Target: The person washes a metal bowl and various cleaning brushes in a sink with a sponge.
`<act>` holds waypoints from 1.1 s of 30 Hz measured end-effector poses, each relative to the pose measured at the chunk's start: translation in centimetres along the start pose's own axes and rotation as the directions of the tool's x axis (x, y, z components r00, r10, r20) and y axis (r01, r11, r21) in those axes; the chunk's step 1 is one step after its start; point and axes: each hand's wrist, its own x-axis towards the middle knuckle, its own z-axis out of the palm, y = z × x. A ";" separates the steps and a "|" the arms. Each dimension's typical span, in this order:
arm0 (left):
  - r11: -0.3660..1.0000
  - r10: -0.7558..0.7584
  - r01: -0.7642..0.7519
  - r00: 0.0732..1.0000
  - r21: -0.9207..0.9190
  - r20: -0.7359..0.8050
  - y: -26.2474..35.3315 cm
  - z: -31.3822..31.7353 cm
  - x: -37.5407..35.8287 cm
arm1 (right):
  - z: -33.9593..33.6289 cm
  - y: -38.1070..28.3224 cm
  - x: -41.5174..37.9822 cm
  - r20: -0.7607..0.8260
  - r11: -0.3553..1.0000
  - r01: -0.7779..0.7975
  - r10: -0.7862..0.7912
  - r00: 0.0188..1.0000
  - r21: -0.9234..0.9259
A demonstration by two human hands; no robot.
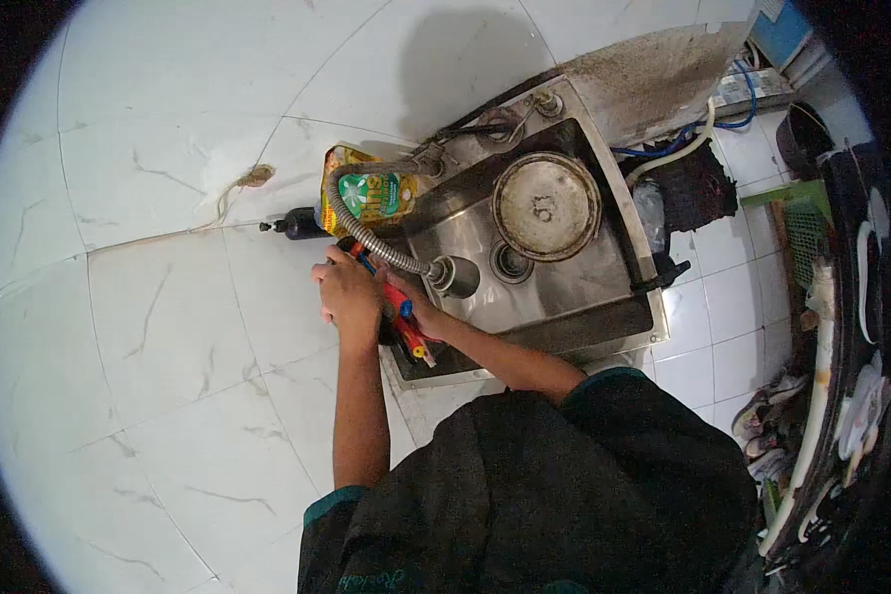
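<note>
At the left end of the steel sink [574, 307], both hands are closed around a bundle of long things with red, blue, yellow and black parts [403, 315]; their exact kind is not clear. My left hand [350, 289] wraps over the bundle from the left, back of the hand up. From the right, my right hand [424, 311] grips its other side, with its fingers partly hidden. Just above the hands arches a flexible metal faucet hose [358, 220], ending in a spray head [455, 276]. Behind the hose stands a yellow and green detergent pouch [374, 198].
A round, stained metal lid or pan [546, 206] lies in the sink beside the drain [512, 262]. A dark bottle [305, 224] lies left of the pouch. White tiled counter [188, 337] extends left. Shoes [762, 411] and a dark mat [698, 188] are on the floor at right.
</note>
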 end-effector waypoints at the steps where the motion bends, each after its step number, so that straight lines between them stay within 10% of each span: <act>1: 1.000 -0.003 0.003 1.000 0.007 0.002 0.0 0.1 0.0 | -0.2 0.1 -0.1 -0.004 0.999 0.032 -0.032 0.999 -0.031; 9: 0.969 0.208 -0.185 0.969 0.165 -0.134 -0.4 0.2 -0.6 | 0.8 -0.9 -0.6 -0.024 0.989 0.085 -0.088 0.996 -0.123; 12: 0.999 0.024 -0.023 0.999 0.050 -0.025 0.3 -0.6 -0.6 | 1.1 -1.1 -1.2 -0.038 0.995 0.041 -0.044 0.998 -0.085; 33: 0.996 0.058 -0.065 0.993 -0.062 -0.105 1.0 -0.7 -0.7 | 1.4 -2.2 -2.0 -0.108 0.993 -0.018 0.006 0.994 -0.114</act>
